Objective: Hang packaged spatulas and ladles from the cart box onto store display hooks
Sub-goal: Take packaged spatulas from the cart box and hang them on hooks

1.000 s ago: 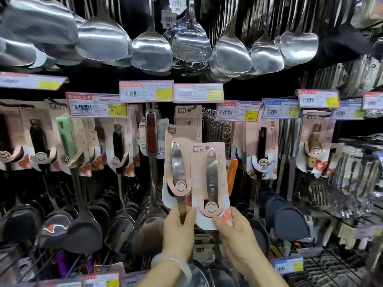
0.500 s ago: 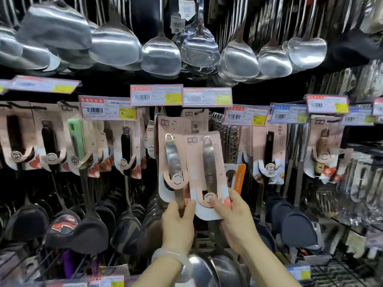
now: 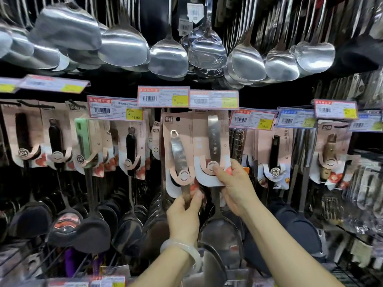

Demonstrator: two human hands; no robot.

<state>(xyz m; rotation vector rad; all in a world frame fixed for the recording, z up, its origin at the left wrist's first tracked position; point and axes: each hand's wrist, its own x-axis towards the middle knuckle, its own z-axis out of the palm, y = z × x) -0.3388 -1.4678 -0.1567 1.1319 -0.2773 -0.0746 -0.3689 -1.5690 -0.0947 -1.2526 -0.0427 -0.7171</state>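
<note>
In the head view, the left hand [image 3: 183,216] has its grip closed round the bare steel handle of a steel utensil on a pink backing card [image 3: 177,154], thumb and fingers curled on the stem just under the card's lower edge. A pale jade-like bangle [image 3: 182,250] sits on that wrist. The right hand [image 3: 235,187] pinches the lower edge of a second steel utensil on a pink and white card [image 3: 211,146], thumb pressed on the round clasp. Both cards stand upright side by side, touching, with their tops up against two white price tags with yellow patches [image 3: 187,98] that hang in front of the hook row and cover the second card's top; whether either card is on a hook cannot be told.

Left of them hang black-handled utensils on pink cards [image 3: 130,150] and a green-handled one [image 3: 83,137], their dark heads crowding below. To the right hangs another black-handled carded utensil [image 3: 274,154]. Overhead, a row of shiny steel spatulas and ladles [image 3: 169,59] hangs low, just above the tags.
</note>
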